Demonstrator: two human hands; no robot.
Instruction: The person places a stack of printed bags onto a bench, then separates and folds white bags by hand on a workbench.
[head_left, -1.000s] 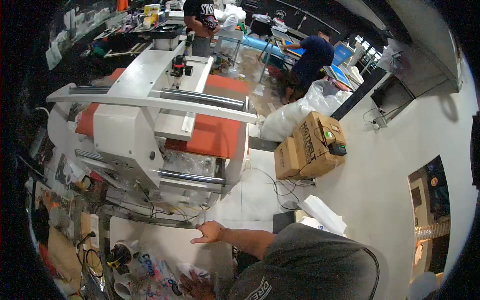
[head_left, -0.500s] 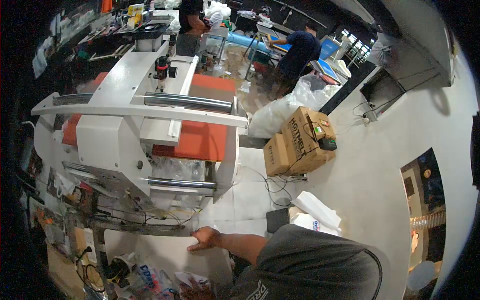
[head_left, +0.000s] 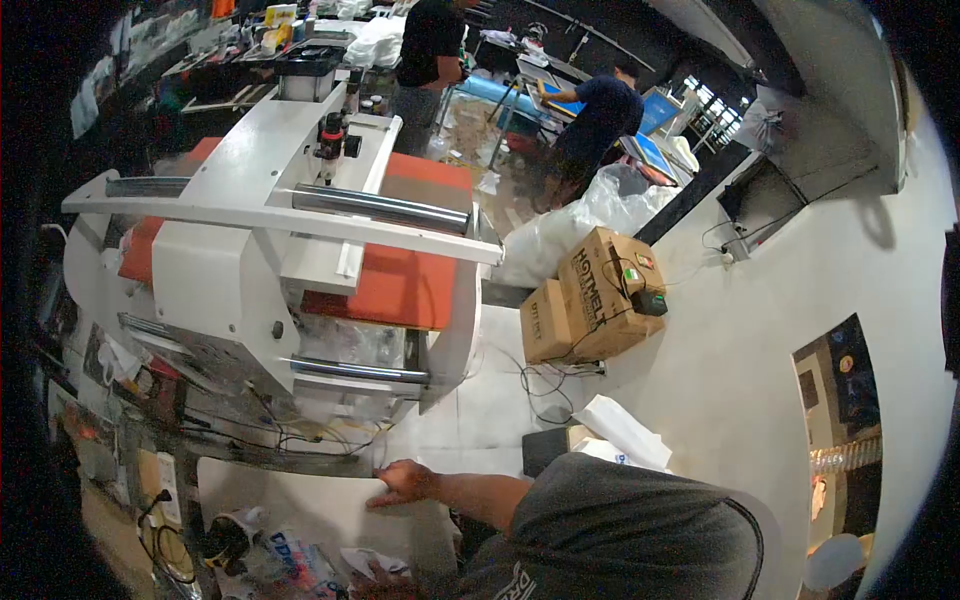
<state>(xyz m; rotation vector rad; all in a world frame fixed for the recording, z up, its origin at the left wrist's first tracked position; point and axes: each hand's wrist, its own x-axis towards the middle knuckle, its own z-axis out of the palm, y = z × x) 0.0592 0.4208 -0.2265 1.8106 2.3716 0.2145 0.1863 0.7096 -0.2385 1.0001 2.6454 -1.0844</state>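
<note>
Our right hand (head_left: pixel 408 483) rests palm-down at the tabletop (head_left: pixel 300 488) edge, fingers loosely parted; our left hand's (head_left: pixel 388 582) grip we cannot tell.

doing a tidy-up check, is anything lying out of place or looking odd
Black cables lie in loose loops on the floor beside the cardboard boxes, where feet could catch; pale scraps also litter the floor farther back.

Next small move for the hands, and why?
Probably ease the white crumpled item aside with the left hand: that hand is at it, it and the printed plastic clutter the pale board, and the right hand at the board's edge could steady it.
</note>
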